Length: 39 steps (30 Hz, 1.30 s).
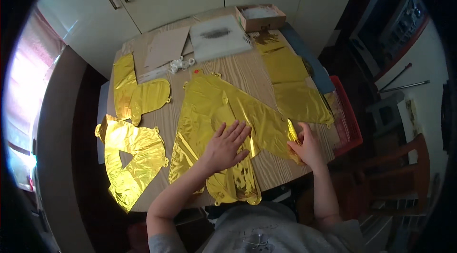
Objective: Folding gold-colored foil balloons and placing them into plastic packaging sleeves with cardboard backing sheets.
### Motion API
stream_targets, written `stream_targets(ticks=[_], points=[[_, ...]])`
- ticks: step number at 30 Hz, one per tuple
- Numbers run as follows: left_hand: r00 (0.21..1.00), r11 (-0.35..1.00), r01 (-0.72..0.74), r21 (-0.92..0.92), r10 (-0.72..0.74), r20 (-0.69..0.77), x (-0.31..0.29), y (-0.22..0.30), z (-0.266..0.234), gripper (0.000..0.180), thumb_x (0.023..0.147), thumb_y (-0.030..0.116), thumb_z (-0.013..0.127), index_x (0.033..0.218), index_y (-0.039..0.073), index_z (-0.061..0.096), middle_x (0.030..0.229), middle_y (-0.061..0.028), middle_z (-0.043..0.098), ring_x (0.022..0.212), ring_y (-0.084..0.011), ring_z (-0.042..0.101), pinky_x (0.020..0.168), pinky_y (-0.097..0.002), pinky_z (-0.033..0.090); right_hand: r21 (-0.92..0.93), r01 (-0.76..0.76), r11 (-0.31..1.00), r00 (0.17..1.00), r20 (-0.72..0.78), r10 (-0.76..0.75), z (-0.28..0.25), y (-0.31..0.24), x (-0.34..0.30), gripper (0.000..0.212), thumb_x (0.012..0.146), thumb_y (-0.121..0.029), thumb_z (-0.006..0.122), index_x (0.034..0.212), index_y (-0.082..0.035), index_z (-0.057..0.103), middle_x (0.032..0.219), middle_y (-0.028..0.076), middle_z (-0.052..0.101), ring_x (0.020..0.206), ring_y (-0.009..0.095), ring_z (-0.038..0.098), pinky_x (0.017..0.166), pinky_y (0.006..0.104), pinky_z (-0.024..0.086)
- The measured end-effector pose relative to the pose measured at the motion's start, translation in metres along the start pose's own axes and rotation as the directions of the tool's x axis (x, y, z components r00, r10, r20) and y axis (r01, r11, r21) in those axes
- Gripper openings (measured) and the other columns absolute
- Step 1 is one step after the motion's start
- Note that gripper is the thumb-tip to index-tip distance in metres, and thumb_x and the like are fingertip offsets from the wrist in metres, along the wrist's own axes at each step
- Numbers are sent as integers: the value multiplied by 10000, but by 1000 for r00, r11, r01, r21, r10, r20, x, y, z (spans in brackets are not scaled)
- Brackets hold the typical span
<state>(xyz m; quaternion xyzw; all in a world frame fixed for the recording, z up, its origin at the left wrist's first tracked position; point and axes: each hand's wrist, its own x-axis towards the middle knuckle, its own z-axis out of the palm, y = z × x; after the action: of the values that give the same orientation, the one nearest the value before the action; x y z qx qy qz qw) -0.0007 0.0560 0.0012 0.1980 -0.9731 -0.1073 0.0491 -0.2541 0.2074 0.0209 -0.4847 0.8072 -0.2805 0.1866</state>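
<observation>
A large flat gold foil balloon (202, 105) lies in the middle of the wooden table, uninflated and creased. My left hand (224, 147) rests on it, palm down with the fingers stretched out. At the balloon's right end, the thumb and fingers of my right hand (308, 149) pinch a raised, folded bit of the foil. On the left lie an L-shaped gold foil balloon (147, 96) and, nearer me, another gold foil balloon (143, 141) with a triangular opening. A fourth flat gold foil balloon (288, 70) stretches along the right side.
Toward the back of the table (245, 74) are a clear plastic bag (216, 39), a pale flat sheet (166, 46), a white ribbon bundle (181, 65) and an open cardboard box (261, 17). A red basket (350, 120) and a wooden chair (419, 172) stand to the right.
</observation>
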Motion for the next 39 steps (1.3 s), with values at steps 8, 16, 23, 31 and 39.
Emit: stream_targets(ticks=[8,16,23,31,39], points=[[996,999,44,-3,-44,-80,0,-1,4,823,927,504,489,1432,-112,282,1498,-283,309,1429,-383,261,1169,-486,194,95,-59,994,997,-50,64,2,17,-10,423,846,-121,688,1228,-53,522,903,114,617,800,261,617,719,374,503],[994,995,86,45,-82,-73,3,-3,6,856,924,553,466,1429,-117,294,1497,-285,307,1434,-377,252,1176,-465,182,299,291,909,928,-319,-192,-14,-47,-21,314,857,-4,661,1157,-39,574,869,66,624,738,150,618,640,288,498],[983,993,108,-41,-113,-148,5,-3,3,728,945,432,502,1396,-118,346,1473,-295,338,1403,-393,303,1155,-478,232,-5,570,822,793,-259,-551,9,-101,-36,316,808,-30,692,1114,-67,622,875,56,616,758,212,623,679,340,521],[844,478,243,-844,-533,-59,6,-15,-45,541,907,195,622,1364,-22,430,1183,-216,613,1088,-333,572,932,-427,476,-163,773,614,613,-61,-788,58,-121,-49,247,805,-157,623,1042,-88,644,853,13,576,826,171,596,752,322,494],[839,911,334,-242,-404,-365,22,-21,-24,719,771,268,729,1392,68,427,1317,-171,518,1187,-370,479,981,-478,384,-156,828,539,539,-41,-841,86,-124,-59,256,811,-167,595,1048,-91,652,834,6,562,799,158,582,739,298,474]])
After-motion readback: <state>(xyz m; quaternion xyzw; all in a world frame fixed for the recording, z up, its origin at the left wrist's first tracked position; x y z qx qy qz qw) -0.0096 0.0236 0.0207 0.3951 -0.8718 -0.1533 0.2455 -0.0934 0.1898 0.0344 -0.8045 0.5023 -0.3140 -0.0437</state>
